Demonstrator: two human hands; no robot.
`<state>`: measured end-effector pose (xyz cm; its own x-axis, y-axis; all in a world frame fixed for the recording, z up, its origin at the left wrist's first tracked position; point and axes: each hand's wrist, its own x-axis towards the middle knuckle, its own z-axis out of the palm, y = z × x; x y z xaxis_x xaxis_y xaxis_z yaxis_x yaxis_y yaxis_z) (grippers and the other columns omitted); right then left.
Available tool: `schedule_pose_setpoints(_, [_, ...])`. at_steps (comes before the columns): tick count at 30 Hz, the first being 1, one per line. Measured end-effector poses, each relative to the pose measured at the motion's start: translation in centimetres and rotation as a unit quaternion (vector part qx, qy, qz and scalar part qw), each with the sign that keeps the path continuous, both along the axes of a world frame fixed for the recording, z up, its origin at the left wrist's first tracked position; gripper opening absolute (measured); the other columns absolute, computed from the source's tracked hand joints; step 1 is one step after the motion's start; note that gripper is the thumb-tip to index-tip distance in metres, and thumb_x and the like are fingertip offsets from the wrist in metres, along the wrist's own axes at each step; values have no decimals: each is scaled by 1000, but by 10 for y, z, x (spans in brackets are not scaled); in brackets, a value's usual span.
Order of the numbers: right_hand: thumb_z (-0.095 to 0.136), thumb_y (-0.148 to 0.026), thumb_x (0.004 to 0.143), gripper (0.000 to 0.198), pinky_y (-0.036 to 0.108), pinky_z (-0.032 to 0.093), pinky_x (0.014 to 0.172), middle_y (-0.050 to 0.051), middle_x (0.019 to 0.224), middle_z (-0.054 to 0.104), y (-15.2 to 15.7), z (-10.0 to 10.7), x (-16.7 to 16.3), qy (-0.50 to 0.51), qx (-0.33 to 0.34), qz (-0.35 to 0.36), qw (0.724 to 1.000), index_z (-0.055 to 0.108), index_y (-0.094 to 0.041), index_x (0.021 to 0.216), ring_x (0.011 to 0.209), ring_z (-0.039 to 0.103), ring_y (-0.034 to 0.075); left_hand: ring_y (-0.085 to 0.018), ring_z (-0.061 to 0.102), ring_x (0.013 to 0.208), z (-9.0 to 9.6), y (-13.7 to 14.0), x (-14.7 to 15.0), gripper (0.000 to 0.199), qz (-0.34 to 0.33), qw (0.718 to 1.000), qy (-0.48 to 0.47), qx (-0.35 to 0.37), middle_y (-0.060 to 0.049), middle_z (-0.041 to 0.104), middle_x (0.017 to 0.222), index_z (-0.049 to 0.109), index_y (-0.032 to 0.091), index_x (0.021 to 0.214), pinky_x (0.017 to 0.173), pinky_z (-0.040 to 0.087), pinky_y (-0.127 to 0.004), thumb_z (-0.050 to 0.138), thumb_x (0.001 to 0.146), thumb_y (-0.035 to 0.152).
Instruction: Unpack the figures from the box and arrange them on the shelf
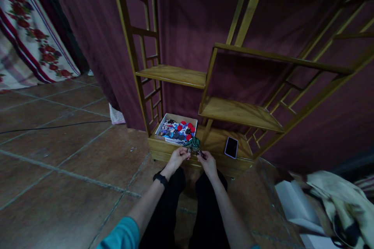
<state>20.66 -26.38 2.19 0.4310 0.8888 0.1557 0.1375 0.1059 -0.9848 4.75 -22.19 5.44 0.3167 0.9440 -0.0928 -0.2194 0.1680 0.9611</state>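
Green bundle is right in front of you, strung between your two hands at the front edge of the wooden shelf unit's base. Your left hand has thumb and fingers pinching its left side, and your right hand pinches a dark bit on the other side. Too small to tell what it is tbh. Just behind sits a shallow box full of colourful little pieces, plus a phone lying off to the right.
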Motion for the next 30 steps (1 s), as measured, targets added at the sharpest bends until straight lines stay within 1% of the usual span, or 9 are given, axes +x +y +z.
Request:
schedule_pose_setpoints(3, [64,-37,63,29,31,52,63,0,74,68,-1,-2,2,-13,-11,18,1000,63,-19,85,61,62,16,-12,57,52,-1,-2,2,41,5,1000,9,13,5,55,52,55,14,78,55,41,-24,78,50,33])
schedule_pose_setpoints(7, [63,-36,64,32,33,53,64,1,80,69,-2,-4,4,13,5,20,1000,62,-19,90,67,63,17,-11,55,52,-6,-1,4,38,8,999,21,23,5,56,52,55,14,75,57,40,-24,78,50,31])
schedule_pose_setpoints(10, [65,-33,62,32,34,52,71,2,86,68,-1,-8,5,41,14,12,999,61,-19,90,76,64,18,-9,53,53,-9,-1,5,34,-1,999,22,43,5,57,54,51,15,68,58,39,-23,78,52,30])
schedule_pose_setpoints(14, [67,-31,60,35,36,50,79,2,89,67,1,-10,7,88,8,23,996,58,-19,91,81,63,18,-7,50,52,-8,-5,6,33,-11,999,13,47,6,57,55,49,15,67,57,37,-21,77,55,29])
schedule_pose_setpoints(16, [68,-30,59,36,35,50,78,3,89,66,1,-7,7,116,11,27,993,58,-18,91,82,62,18,-8,51,53,-5,-7,6,33,-19,999,7,38,4,59,58,51,15,69,57,38,-21,77,54,29])
schedule_pose_setpoints(19, [70,-32,57,38,36,52,73,4,89,66,-1,1,6,160,19,38,986,58,-17,89,82,62,19,-11,57,61,1,-10,6,32,-45,998,1,32,-2,65,66,57,13,74,61,40,-23,76,57,32])
schedule_pose_setpoints(22, [71,-35,56,38,36,53,71,3,89,65,-2,6,5,191,12,65,979,60,-17,88,81,61,19,-13,60,64,3,-11,6,31,-69,997,-6,23,-5,67,69,60,12,77,62,41,-24,75,60,33])
schedule_pose_setpoints(25, [73,-33,55,37,34,53,72,2,88,65,-1,6,6,213,4,82,974,61,-18,86,81,60,18,-13,60,60,0,-11,9,31,-88,996,-18,5,-4,66,65,57,12,72,60,41,-24,76,58,32])
schedule_pose_setpoints(30, [75,-31,52,37,32,52,69,1,87,65,3,2,6,227,-3,66,972,60,-20,83,81,60,19,-13,59,55,-9,-12,16,37,-81,996,-45,-13,1,62,57,49,15,66,58,42,-25,80,52,30])
